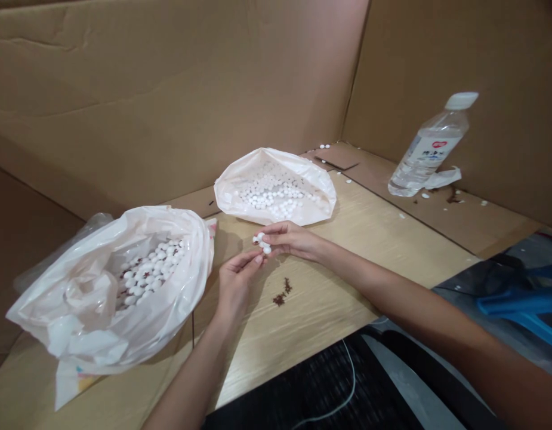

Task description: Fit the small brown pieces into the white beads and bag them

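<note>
Over the table, my two hands meet at the fingertips. My right hand [293, 240] is closed around a few small white round pieces [261, 240], with a bit of brown showing at their left edge. Just below, my left hand [238, 276] has its thumb and forefinger pinched together against the lowest white piece; what sits between them is too small to make out. A small pile of dark brown star-shaped bits [280, 297] lies on the table beneath my hands.
At left stands an open white plastic bag [168, 334] of white pieces mixed with brown bits. Another white bag [318, 173] behind my hands holds more white pieces. A water bottle [430, 152] stands at the back right. Cardboard walls [190, 89] enclose the wooden table [347, 286].
</note>
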{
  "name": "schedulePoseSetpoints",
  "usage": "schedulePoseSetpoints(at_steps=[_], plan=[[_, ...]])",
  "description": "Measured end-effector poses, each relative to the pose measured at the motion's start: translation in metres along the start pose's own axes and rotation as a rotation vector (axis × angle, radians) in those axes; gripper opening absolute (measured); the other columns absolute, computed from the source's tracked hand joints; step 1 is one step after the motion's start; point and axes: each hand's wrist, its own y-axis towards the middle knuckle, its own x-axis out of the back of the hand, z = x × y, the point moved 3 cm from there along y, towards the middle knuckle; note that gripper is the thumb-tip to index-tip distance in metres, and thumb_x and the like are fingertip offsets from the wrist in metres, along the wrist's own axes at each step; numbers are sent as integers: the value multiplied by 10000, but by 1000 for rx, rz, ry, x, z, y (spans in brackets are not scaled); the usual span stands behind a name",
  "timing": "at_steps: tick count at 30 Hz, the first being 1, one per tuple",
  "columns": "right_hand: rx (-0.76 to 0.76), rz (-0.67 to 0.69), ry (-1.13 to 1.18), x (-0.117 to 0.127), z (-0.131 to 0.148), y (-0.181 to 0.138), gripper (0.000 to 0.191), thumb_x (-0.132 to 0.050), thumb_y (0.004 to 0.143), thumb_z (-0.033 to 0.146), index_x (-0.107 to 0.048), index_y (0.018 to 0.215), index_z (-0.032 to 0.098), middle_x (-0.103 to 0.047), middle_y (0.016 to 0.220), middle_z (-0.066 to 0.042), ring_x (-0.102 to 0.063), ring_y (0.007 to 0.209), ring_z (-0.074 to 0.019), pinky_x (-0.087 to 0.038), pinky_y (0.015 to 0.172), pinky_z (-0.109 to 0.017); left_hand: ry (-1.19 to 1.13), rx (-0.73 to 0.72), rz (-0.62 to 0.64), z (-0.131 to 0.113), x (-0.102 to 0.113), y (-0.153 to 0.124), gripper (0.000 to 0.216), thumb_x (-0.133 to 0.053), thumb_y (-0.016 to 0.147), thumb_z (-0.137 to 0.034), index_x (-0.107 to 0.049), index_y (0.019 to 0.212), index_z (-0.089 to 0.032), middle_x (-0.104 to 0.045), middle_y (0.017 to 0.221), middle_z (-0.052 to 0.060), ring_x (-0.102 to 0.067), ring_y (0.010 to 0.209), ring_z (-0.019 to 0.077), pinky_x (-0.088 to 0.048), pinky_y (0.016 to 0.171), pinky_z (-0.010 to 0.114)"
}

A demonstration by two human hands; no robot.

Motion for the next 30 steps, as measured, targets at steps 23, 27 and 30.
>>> schedulePoseSetpoints(at_steps=[23, 27, 30], plan=[[-44, 18, 0, -3, 0, -2, 278, -835, 647, 243, -738, 891, 150, -714, 816, -26, -666, 708, -100, -555, 600, -182, -140, 34, -7, -1, 2, 1, 267, -844, 552, -212, -691, 766, -167, -713, 788, 18, -657, 726, 133, -517, 677, 254], [-65, 27, -17, -3, -2, -3, 299, -838, 643, 247, -737, 906, 146, -711, 805, -26, -666, 701, -100, -551, 586, -177, 8, -85, 6, -3, 3, -1, 237, -798, 646, -259, -700, 839, -164, -711, 844, 40, -653, 745, 143, -519, 649, 245], [-76, 33, -29, -3, -2, -3, 293, -830, 658, 243, -739, 919, 146, -707, 793, -22, -667, 691, -97, -553, 589, -176, 193, -250, 13, -10, 3, -2, 230, -729, 742, -289, -706, 932, -161, -711, 896, 60, -654, 759, 152, -526, 648, 246]])
